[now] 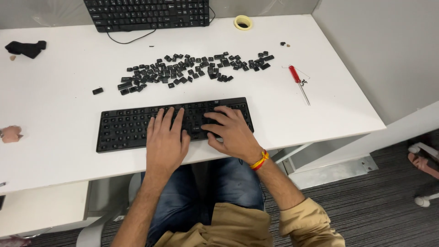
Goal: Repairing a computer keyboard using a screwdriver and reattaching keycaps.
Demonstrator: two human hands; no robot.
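Head view: two keyboards (132,129), one screwdriver (299,83); left hand (165,139), right hand (231,132) flat, holding nothing.

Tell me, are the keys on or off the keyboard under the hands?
Off: the keyboard shows bare sockets, and loose keys lie heaped behind it.

place: office | white bench (55,91) with grey partition wall (366,45) | two black keyboards (151,13) | grey carpet floor (379,215)

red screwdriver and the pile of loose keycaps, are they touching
Apart. The head view shows the red screwdriver lying to the right of the loose keycaps, with bare white table between them.
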